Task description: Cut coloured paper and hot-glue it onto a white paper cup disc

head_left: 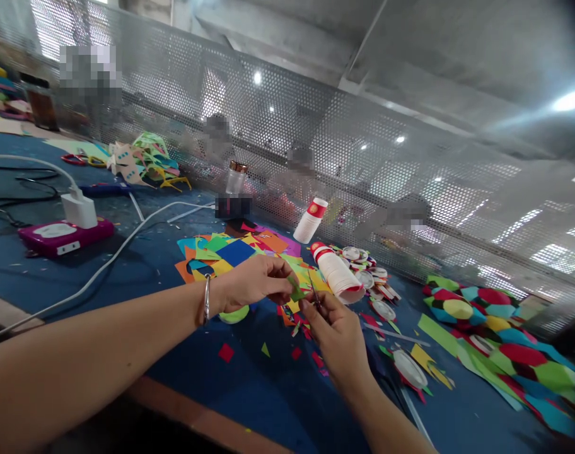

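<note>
My left hand (256,284), with a silver bangle on its wrist, pinches a small green piece of paper (297,288). My right hand (332,325) is closed around a pair of scissors (314,291), whose thin blades point up beside the green paper. Whether the blades touch the paper I cannot tell. Beneath and behind both hands lies a heap of coloured paper pieces (238,252) in blue, orange, yellow and green. Small red scraps (226,352) are scattered on the blue tabletop (174,359) in front.
Stacked paper cups (337,274) lie on their side behind my right hand; another stack (311,221) stands near the perforated metal screen (278,126). Colourful paper shapes (519,359) fill the right. At left are a pink power strip (65,236), a white cable (112,258) and red-handled scissors (74,159).
</note>
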A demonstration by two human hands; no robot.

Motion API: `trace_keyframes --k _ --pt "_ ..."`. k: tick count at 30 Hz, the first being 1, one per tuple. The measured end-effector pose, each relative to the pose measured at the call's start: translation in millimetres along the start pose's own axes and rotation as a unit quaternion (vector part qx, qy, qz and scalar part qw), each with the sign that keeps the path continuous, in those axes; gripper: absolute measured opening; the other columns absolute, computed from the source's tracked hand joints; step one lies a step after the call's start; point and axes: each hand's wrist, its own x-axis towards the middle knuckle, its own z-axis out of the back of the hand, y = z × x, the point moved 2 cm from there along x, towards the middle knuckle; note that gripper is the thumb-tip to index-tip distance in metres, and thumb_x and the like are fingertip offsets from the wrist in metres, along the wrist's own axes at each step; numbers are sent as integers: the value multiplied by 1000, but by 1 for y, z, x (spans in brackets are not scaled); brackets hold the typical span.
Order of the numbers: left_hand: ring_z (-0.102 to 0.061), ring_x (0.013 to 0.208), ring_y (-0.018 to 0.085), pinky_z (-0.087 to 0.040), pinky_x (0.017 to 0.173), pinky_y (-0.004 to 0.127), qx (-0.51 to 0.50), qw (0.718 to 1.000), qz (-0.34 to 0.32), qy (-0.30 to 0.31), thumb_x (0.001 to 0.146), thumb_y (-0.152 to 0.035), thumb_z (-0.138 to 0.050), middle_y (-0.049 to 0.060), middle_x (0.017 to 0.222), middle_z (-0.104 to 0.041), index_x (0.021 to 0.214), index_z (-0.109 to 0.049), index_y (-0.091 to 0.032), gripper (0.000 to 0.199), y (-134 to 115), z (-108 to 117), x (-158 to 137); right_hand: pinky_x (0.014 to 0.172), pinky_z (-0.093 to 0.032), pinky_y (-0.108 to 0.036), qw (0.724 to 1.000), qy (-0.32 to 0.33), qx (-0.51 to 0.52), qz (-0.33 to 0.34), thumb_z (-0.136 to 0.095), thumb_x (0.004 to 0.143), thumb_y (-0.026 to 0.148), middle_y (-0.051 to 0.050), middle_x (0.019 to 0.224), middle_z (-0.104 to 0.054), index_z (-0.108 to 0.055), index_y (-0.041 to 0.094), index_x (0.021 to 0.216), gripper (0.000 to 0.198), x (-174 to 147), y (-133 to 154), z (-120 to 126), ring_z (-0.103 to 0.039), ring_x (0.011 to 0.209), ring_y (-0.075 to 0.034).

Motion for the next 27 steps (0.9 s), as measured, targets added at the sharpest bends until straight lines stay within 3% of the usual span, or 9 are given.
trace_keyframes --k 15,18,23,27 --pt "-69 74 15 -54 77 33 4 1000 7 -14 79 -23 -68 2 79 -68 83 -54 -17 15 3 -7 0 42 -19 -24 999 10 32 -9 -73 86 47 4 65 -53 -66 20 93 29 -3 -2 -1 -29 48 -8" --pt "-66 73 14 -51 74 31 50 999 -7 -8 77 -25 -69 0 77 -66 83 -56 -17 16 3 -6 0 41 -18 -23 999 7 31 -4 -73 86 46 5 63 -52 -65 19 90 28 -2 -3 1 -29 47 -7" --pt "-49 63 10 -35 61 26 177 983 -39 38 66 -16 -71 -4 67 -60 73 -63 -16 10 -5 -1 -5 39 -19 -22 1000 12 24 2 -73 85 43 6 61 -48 -64 19 89 26 -1 -2 3 -28 46 -7" --pt "-49 65 11 -36 62 26 203 976 -42 60 72 -23 -70 -4 69 -59 76 -64 -16 10 -10 -2 -7 40 -17 -22 1000 26 13 6 -73 85 41 6 60 -47 -64 18 86 25 0 1 3 -28 47 -6"
